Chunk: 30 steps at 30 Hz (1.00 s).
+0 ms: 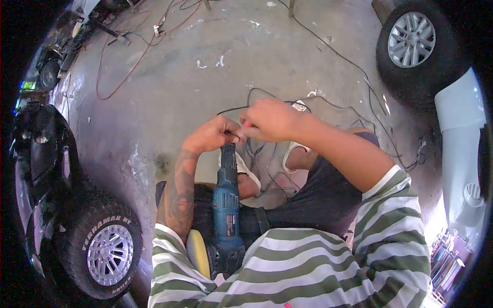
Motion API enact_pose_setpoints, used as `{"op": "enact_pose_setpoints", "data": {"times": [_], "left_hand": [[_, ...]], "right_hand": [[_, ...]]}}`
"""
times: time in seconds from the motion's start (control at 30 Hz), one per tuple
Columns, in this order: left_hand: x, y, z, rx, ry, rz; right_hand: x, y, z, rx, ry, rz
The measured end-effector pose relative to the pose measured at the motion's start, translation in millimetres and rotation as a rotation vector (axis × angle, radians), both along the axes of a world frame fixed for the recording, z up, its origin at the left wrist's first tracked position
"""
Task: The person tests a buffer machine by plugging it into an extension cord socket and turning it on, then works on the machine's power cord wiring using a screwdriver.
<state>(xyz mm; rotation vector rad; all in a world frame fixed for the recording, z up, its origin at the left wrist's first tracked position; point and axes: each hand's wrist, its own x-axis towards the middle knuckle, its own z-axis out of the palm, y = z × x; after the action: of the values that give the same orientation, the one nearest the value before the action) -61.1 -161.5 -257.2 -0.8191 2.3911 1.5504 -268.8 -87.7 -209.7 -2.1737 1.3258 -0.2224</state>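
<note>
A blue and black power tool [226, 210] lies across my lap, its rear end pointing away from me and a yellow round pad [197, 253] at the near end. My left hand [211, 134] is closed at the tool's far end, fingers pinched on the black cord where it leaves the tool. Close beside it, touching or nearly so, my right hand [269, 120] is closed round something with a small red part [247, 123]; most of that item is hidden by the fingers.
Black cords [334, 105] trail over the concrete floor [174, 77] near a white power strip [299, 106]. A red cable [127, 77] curls at the upper left. Vehicle wheels stand at lower left [110, 255] and upper right [411, 40].
</note>
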Motion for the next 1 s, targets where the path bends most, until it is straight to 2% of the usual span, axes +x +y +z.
{"op": "enact_pose_setpoints", "data": {"times": [0.03, 0.07, 0.13, 0.17, 0.23, 0.37, 0.43, 0.57, 0.63, 0.73, 0.77, 0.83, 0.97, 1.0], "left_hand": [[0, -1, 2, -0.067, -0.046, -0.052], [0, 1, 4, -0.066, -0.047, -0.045], [1, 8, 6, 0.139, 0.082, 0.144], [0, 8, 7, 0.142, 0.082, 0.146], [-3, 7, 9, -0.04, 0.008, -0.041], [-7, 8, 11, 0.029, -0.014, -0.02], [-5, 6, 5, 0.056, 0.056, 0.003], [-7, 6, 4, 0.096, 0.051, -0.006], [-8, 5, 4, 0.002, 0.001, -0.078], [-12, 13, 11, 0.064, -0.048, 0.014], [-13, 12, 12, 0.054, -0.044, 0.016], [-13, 8, 12, 0.044, -0.09, 0.002], [-10, 10, 3, -0.063, 0.012, -0.002], [-10, 10, -8, -0.041, -0.022, -0.014]], "right_hand": [[-6, 1, -13, -0.178, -0.181, 0.03], [-8, -2, -16, -0.176, -0.183, 0.035], [-8, -5, -23, -0.191, -0.141, 0.122], [-6, -2, -15, -0.188, -0.142, 0.124], [-4, 4, 9, 0.065, 0.187, 0.054], [-5, 2, 4, 0.232, 0.317, 0.05], [-11, 8, -22, -0.244, -0.241, 0.002], [-11, 1, -22, -0.205, -0.194, 0.079], [-3, 0, 10, 0.268, 0.257, 0.055], [-2, 1, 6, 0.34, 0.292, -0.03], [-4, 2, -5, 0.33, 0.297, -0.031], [-13, 6, -29, -0.168, -0.142, 0.005], [-13, -6, -18, -0.105, -0.118, 0.11], [-9, -4, -17, 0.043, 0.026, 0.054]]}}
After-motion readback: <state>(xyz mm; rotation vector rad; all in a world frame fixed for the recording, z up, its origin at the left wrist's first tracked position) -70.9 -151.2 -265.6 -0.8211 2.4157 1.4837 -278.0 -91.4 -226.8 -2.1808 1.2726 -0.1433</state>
